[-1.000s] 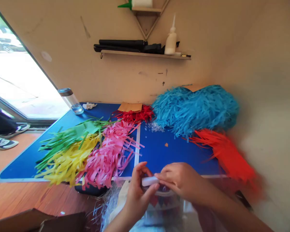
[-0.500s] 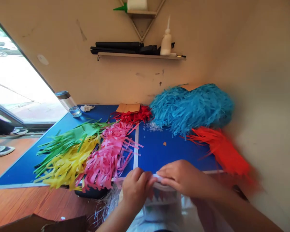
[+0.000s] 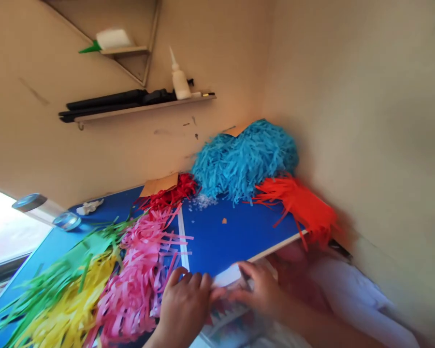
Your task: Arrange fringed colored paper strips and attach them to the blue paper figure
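Head view: a small, white, flat-sided piece (image 3: 226,277), material unclear, sits at the near edge of the blue, pale-rimmed table (image 3: 235,237), above a clear, colour-patterned container (image 3: 232,325). The right hand (image 3: 259,288) has thumb and fingers clamped on its right end; the left hand's (image 3: 188,302) fingers curl together at its left, their grip hidden. Probably light, smooth and fairly stiff, it should suit pinching by both ends.

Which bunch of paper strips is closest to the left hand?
The pink bunch: in view, it lies right beside the left hand. Yellow and green are farther left, dark red farther back, blue and orange off right.
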{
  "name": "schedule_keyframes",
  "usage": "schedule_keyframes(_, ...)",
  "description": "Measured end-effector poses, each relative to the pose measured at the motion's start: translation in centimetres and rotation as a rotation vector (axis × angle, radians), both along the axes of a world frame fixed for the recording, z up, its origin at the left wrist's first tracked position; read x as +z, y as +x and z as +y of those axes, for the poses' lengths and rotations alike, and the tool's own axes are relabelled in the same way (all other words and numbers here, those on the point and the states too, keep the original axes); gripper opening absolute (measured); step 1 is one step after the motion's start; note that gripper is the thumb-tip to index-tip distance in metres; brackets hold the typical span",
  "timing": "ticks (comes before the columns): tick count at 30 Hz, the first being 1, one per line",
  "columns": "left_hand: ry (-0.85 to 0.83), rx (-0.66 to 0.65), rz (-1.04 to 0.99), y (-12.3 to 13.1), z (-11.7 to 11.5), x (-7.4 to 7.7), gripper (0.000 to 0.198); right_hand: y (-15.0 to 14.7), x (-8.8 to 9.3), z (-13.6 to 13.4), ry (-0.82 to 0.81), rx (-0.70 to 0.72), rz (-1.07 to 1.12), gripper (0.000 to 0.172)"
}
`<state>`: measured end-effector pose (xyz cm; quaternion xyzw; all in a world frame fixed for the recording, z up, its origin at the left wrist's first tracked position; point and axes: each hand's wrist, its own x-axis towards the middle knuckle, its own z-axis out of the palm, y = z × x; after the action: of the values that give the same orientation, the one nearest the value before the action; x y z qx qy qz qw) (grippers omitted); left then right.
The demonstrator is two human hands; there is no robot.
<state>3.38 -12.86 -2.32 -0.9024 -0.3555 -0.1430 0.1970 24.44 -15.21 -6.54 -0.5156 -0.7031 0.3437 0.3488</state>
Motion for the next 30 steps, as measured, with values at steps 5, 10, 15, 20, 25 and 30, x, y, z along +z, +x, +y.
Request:
schedule_keyframes(5,-0.137,-0.054,0.064,1.4,0.9,0.8,0.031,-0.8,-1.7,-0.9,0.053,-0.032,0.077,0.045)
schedule_keyframes(10,-0.232,-0.135,0.009,2.5,1.6,1.2,0.027,-0.3,-1.5,-0.5,0.081,-0.002,0.098,0.042)
schedule_keyframes(15,-0.161,-0.195,-0.017,2.7,1.5,1.2,0.028,0.1,-1.1,-0.6,0.086,-0.011,0.157,0.053)
schedule_keyframes(20,-0.042,-0.190,0.018,2.5,1.1,0.9,0.027,0.1,-0.6,-0.8,0.104,0.025,0.156,0.061)
schedule_keyframes(25,0.006,-0.199,0.015,1.8,0.7,0.6,0.032,-0.3,-1.2,-1.3,0.123,0.008,0.095,0.059)
schedule_keyframes(30,0.007,-0.189,0.015,1.6,0.4,1.0,0.034,-0.6,-1.0,-1.6,0.171,-0.004,0.084,0.058)
